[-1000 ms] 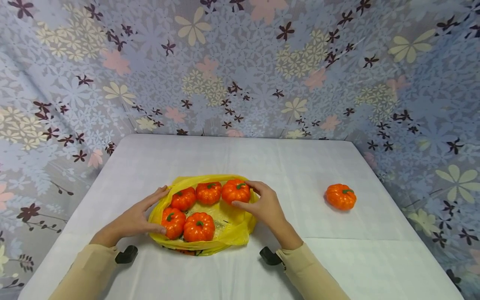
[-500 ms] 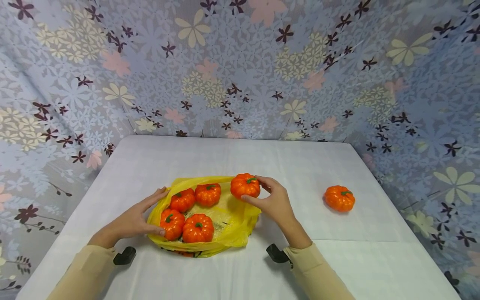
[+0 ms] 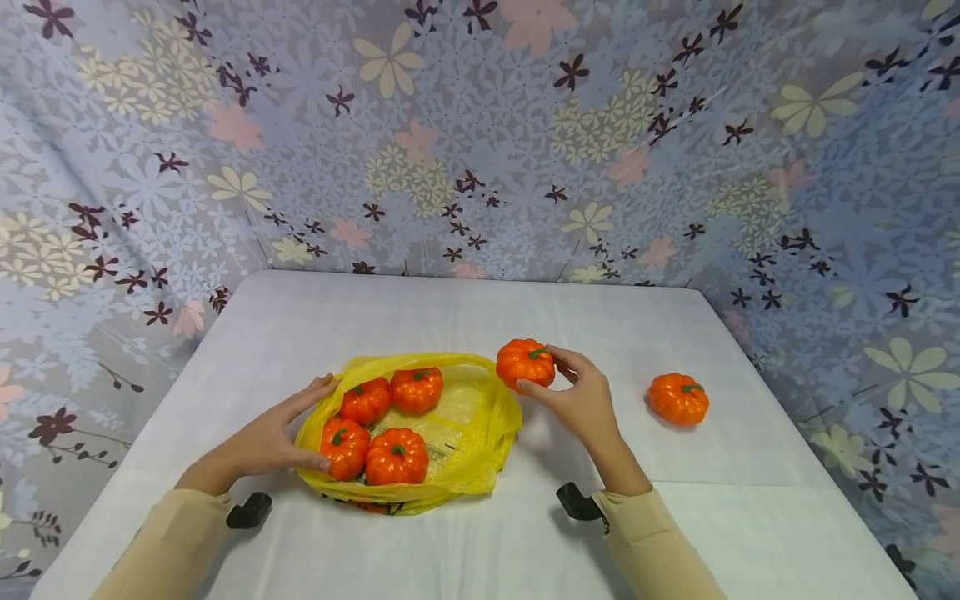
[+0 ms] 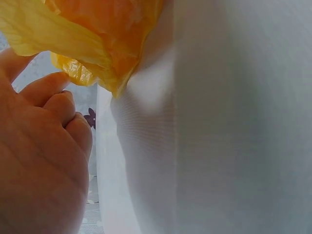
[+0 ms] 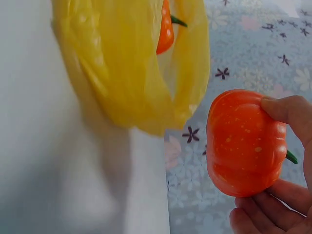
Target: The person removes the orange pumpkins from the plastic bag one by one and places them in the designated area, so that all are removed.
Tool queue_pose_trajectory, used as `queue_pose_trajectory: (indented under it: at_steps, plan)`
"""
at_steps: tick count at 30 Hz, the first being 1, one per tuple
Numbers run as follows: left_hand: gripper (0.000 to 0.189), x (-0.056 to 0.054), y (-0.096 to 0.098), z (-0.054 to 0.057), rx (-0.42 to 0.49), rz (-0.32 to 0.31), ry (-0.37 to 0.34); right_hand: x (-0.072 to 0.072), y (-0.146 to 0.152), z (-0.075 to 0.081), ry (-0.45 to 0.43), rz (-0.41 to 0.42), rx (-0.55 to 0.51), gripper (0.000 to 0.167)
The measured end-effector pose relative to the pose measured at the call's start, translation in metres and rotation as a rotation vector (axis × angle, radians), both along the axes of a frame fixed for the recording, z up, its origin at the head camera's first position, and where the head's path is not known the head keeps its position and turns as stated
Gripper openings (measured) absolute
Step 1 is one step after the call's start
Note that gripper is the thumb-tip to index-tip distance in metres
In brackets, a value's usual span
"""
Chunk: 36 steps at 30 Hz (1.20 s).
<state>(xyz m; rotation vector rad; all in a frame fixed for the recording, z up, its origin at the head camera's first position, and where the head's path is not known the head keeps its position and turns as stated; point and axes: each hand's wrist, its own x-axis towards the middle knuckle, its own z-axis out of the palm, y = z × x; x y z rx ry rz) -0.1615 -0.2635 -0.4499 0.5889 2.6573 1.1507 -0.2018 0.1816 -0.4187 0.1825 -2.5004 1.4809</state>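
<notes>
A yellow plastic bag [image 3: 480, 471] lies mouth-up on the white table, with several small orange pumpkins [image 3: 397, 457] inside it. The left hand [image 3: 258, 442] holds the bag's left side, thumb over the rim and fingers spread along the edge; the left wrist view shows its fingertips against the plastic. Just beyond the bag's right rim, the right hand [image 3: 581, 400] grips a small orange pumpkin [image 5: 246, 141] with a green stem, thumb on one side and fingers on the other. That pumpkin is raised above the table.
Another orange pumpkin [image 3: 678, 399] sits on the table [image 3: 750, 533] at the right. Floral cloth [image 3: 480, 125] hangs behind the table and at both sides. A black wrist piece [image 3: 250, 511] shows at the left cuff, and a similar one at the right.
The right hand has lifted a pumpkin out of the bag and carried it right, past the rim. The left hand stays at the bag's left side.
</notes>
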Motion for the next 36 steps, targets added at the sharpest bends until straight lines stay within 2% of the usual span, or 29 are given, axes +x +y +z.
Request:
queue_pose_trajectory:
  at_steps: [14, 25, 36]
  plan:
    - [0.106, -0.001, 0.001, 0.002, 0.028, -0.010, 0.024, -0.002, 0.045, -0.010, -0.035, -0.125, 0.030, 0.077]
    - [0.105, 0.002, 0.003, 0.001, 0.015, -0.003, 0.011, 0.010, 0.078, -0.025, -0.075, -0.179, 0.042, 0.077]
    - [0.105, 0.003, 0.001, 0.001, 0.004, 0.005, 0.005, 0.020, 0.094, -0.028, -0.156, -0.259, 0.083, 0.086]
